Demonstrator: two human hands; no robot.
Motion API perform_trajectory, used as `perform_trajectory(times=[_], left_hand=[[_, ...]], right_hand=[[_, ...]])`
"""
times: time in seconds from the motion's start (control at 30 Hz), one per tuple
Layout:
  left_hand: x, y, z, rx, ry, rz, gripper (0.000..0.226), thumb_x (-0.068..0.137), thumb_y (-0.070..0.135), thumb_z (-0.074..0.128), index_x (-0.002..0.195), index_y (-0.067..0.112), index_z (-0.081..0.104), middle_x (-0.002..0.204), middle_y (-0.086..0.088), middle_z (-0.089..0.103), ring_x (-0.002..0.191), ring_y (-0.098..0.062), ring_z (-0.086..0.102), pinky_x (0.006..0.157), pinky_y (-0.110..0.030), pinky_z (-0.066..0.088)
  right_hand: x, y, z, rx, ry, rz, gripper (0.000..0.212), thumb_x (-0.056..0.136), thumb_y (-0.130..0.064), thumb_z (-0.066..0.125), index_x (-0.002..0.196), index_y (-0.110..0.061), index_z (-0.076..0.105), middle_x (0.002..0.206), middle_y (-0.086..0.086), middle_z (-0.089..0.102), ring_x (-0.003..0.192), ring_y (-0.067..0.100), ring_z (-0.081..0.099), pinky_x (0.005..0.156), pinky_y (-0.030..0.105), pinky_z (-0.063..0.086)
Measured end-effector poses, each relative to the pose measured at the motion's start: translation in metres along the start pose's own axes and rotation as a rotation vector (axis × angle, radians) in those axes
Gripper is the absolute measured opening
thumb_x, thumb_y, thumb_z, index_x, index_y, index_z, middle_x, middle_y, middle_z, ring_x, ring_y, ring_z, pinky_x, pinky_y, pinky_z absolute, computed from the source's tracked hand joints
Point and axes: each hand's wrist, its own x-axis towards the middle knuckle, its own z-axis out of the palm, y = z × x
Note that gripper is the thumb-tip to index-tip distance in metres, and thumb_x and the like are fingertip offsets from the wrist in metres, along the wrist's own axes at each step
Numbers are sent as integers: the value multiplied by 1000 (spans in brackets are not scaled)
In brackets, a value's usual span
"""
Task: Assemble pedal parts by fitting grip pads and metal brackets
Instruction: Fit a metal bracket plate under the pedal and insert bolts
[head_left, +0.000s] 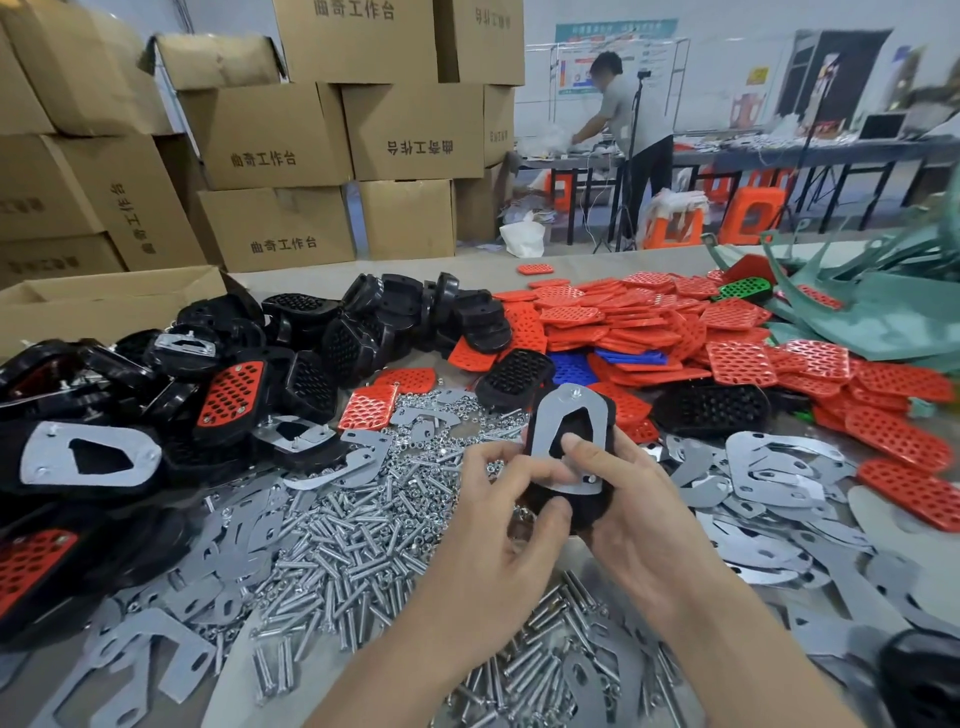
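Note:
I hold a black pedal (608, 415) upright above the table's middle, with a grey metal bracket (545, 421) lying on its back face. My right hand (639, 514) grips the pedal from the right, thumb pressing on the bracket. My left hand (498, 499) grips the pedal's lower left edge, fingers curled at the bracket's left side. A bolt end shows at the bracket's top. Red grip pads (644, 322) lie heaped behind. Loose brackets (769, 467) lie to the right.
Bolts and nuts (353, 535) cover the table under my hands. Black pedals (156, 395), some fitted with red pads or brackets, are piled on the left. Cardboard boxes (270, 135) are stacked behind. A person (628, 119) works at a far table. Green sheets (872, 301) lie at the right.

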Motion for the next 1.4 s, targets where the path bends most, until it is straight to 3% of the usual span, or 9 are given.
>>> perform_trajectory(times=[0.1,0.37,0.5,0.67,0.8,0.87,0.97,1.1,1.4], left_hand=[[-1,1,1,-115,3,-42,28,101,39,54,123,52,43,121,27,50,97,-2,65,77,-25,58],[0,0,-1,-2,-25,-15,14,101,32,57,106,44,61,126,21,36,107,8,57,78,-11,51],[1,1,1,-125,42,-95,17,100,41,56,113,50,48,108,1,67,85,-15,68,69,-31,58],[6,-6,-1,168,152,-13,7,100,47,49,103,44,53,108,19,54,96,-1,60,75,-10,45],[4,-9,-3,211,107,32,20,105,32,47,112,47,58,115,25,49,103,6,57,80,-5,43],[4,-8,-4,186,140,-16,13,103,48,45,114,53,48,110,26,57,96,5,62,74,-8,47],[6,-10,-8,337,208,-55,27,92,65,37,101,44,50,93,23,61,88,6,61,68,-16,50],[5,-11,-12,548,190,4,36,97,60,35,94,30,55,90,18,57,75,-3,57,66,-28,49],[4,-4,-5,592,169,-46,32,99,54,32,95,29,51,89,15,52,74,-6,53,66,-27,43]], right_hand=[[0,-2,2,-11,6,-9,32,93,-13,64,124,-14,71,120,21,74,103,38,72,100,63,51],[1,0,1,3,15,-1,31,94,-8,64,125,-10,70,111,19,76,91,28,75,77,44,64],[2,-2,2,32,-14,-20,44,83,-14,69,127,-10,70,119,20,74,96,29,74,83,48,63],[1,3,3,1,-48,-23,36,95,-7,63,130,-10,67,123,20,73,103,31,74,81,47,63],[1,1,4,-21,-49,-44,32,99,-5,59,130,-8,65,117,20,73,102,32,73,86,48,62],[1,1,5,-39,-32,-60,33,98,-4,59,130,-8,65,119,20,73,101,33,72,93,50,61],[1,4,9,-100,-14,-104,30,98,1,59,125,-12,66,116,16,75,97,29,74,86,42,63],[1,10,12,-254,6,-217,33,100,1,60,118,-25,70,105,5,78,95,20,73,79,35,61],[-3,10,17,-524,-6,-403,39,99,3,59,118,-30,66,106,-10,75,97,2,69,77,13,53]])
